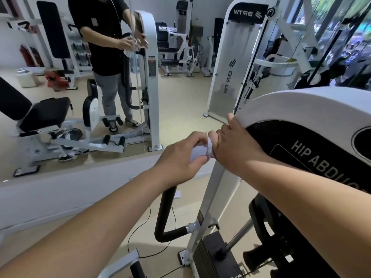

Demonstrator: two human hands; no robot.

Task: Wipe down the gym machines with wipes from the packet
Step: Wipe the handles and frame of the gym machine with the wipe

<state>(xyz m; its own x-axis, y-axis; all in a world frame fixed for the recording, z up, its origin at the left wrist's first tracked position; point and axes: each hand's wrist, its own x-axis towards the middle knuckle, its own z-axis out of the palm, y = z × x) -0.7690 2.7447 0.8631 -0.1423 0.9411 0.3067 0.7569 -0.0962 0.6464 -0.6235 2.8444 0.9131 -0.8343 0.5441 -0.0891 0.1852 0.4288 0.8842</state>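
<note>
Gym mirror (pixel 180 93) ahead, left hand (pixel 178 157) clutches wipe (pixel 200 152) against relaxed right hand (pixel 236 149) on machine (pixel 305 105).

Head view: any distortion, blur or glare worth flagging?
Head view: wide-angle bending curves the white shroud; the corner by the window smears; left hand and wipe look slightly soft, while the lettering is legible; lighting is even, with no harsh glare.

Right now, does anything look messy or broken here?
Only a thin black cable trails loose across the beige floor beside the white hip abduction machine. Nothing looks spilled or broken.
</note>
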